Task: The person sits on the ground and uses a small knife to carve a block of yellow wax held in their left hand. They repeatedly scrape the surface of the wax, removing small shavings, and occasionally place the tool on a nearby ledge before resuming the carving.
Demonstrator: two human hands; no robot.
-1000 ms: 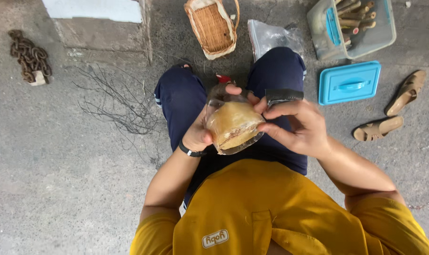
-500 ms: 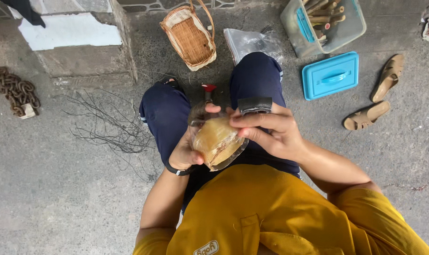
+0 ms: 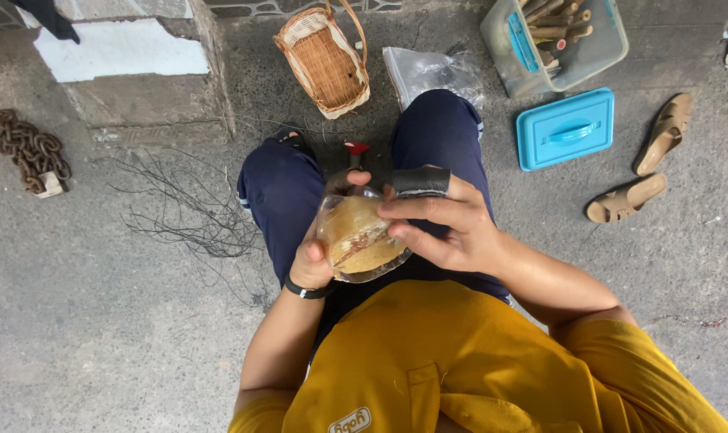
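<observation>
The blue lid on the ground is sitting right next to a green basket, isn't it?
Not quite. The blue lid does lie on the ground, but what sits right next to it is a clear plastic box with sticks in it. The head view shows the basket is tan wicker and farther off.

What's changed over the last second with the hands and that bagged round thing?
Little. The left hand still cups the bagged brown round piece from below, and the right hand still pinches its upper edge, black strip under the fingers; the grip has only shifted slightly. Nothing was let go. The basket, blue lid and sandals lie as before; only the camera view moved.
</observation>
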